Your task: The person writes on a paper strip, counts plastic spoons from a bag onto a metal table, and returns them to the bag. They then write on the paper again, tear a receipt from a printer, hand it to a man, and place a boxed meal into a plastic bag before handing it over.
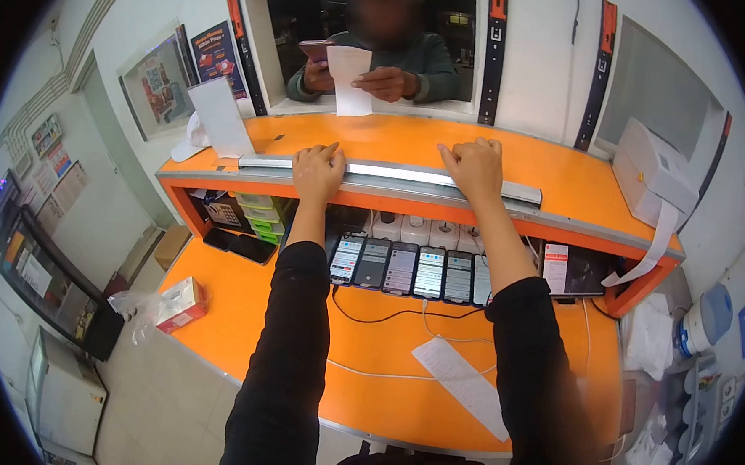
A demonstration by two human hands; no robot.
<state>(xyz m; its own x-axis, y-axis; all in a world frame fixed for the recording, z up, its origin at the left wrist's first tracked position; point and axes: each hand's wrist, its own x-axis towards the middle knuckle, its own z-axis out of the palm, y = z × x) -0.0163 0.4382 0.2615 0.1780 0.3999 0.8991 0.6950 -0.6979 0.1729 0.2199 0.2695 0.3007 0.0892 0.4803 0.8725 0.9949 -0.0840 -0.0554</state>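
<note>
My left hand (319, 173) is closed over a long silver metal strip (399, 173) along the near edge of the raised orange shelf (401, 138). Further right, my right hand (475, 170) curls over the same strip, its thumb pointing left. The undersides of my fingers are hidden. Below my hands, several smartphones (390, 269) lean in a row with lit screens, one partly behind my right forearm. A long paper slip with faint writing (461, 388) lies on the lower desk (379, 350) beside my right sleeve.
Beyond the window, a person (440, 69) holds a white paper (351, 78) and a phone (316, 50). A white printer (651, 171) trails paper at right. A red-and-white box (181, 305) sits left; cables (385, 318) cross the desk. Green-fronted drawers (262, 215) stand under the shelf.
</note>
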